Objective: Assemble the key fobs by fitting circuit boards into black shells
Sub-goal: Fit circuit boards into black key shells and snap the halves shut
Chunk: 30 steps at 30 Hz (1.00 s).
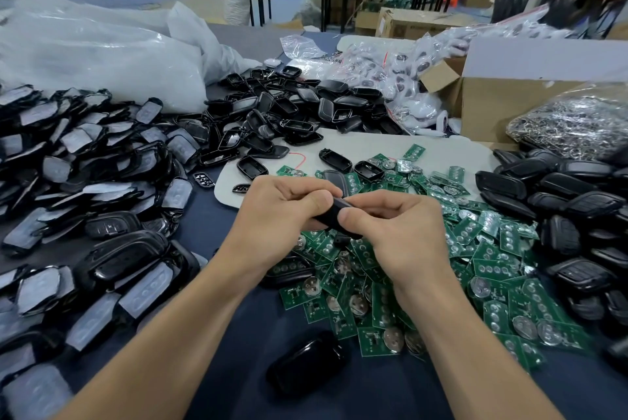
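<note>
Beyond the glossy black oval fob [306, 365] on the dark desk [238, 334], our left hand [285, 212] and right hand [397, 232] each pinch 1 black plastic shell [334, 217] in a tight grip above the green circuit boards [424, 287], where we judge even thumb pressure along its edges best.

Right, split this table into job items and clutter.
Job: black plastic fob shell in the grip of left hand and right hand; pile of green circuit boards; empty black shells.
Clutter: clear plastic bags; brown cardboard box; bag of silver metal rings.
</note>
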Each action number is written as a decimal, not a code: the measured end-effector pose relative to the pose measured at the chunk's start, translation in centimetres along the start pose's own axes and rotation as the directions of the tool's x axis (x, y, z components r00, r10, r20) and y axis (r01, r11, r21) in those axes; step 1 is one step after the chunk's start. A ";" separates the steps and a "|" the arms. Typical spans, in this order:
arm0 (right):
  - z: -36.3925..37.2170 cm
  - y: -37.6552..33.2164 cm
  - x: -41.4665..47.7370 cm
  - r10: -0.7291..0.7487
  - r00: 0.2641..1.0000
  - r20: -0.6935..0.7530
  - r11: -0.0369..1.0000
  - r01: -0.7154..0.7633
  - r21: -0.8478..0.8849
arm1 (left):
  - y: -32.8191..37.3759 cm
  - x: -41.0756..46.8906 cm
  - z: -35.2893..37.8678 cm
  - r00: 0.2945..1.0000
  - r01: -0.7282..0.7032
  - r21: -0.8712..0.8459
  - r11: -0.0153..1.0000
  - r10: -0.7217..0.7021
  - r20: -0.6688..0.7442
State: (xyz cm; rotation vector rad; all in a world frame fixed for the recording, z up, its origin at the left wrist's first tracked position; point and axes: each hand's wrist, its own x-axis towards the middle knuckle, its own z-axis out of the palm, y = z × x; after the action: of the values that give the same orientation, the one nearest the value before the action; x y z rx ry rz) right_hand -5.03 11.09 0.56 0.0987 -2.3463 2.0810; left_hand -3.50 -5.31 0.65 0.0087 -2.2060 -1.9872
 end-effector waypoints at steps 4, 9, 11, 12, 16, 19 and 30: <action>0.4 -0.2 -0.6 -0.127 0.992 -0.016 0.973 0.121 -0.196 | -0.4 0.1 0.0 0.999 -0.033 0.075 0.997 0.034 -0.005; 0.1 -0.4 -0.4 -0.182 0.977 0.115 0.924 0.210 -0.320 | -0.6 -0.1 -0.4 0.981 -0.190 0.170 0.967 0.195 -0.012; 0.0 -0.3 -0.4 -0.171 0.977 0.124 0.904 0.205 -0.374 | -0.7 -0.3 -0.2 0.983 -0.175 0.204 0.963 0.181 -0.011; 0.0 -0.3 -0.3 -0.167 0.981 0.097 0.915 0.191 -0.356 | -0.7 -0.3 0.0 0.985 -0.161 0.196 0.967 0.170 -0.026; 0.2 -0.4 -0.3 -0.033 0.999 0.013 0.996 0.032 0.086 | -0.3 -0.3 0.3 1.000 -0.027 0.039 0.999 0.027 -0.014; 0.1 -0.5 -0.2 0.133 0.990 0.054 0.934 -0.143 0.328 | 0.0 -0.5 0.9 0.998 0.024 -0.097 0.995 -0.018 0.065; 0.4 0.0 -0.1 0.149 0.955 0.256 0.914 -0.231 0.333 | -0.1 -0.6 1.6 0.994 -0.066 -0.106 0.992 0.055 -0.097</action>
State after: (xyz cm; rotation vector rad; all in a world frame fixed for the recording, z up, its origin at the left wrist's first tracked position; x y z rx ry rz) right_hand -4.96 10.67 0.53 0.1149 -2.1254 2.7146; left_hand -3.09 -3.68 0.29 0.0200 -2.0141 -2.0287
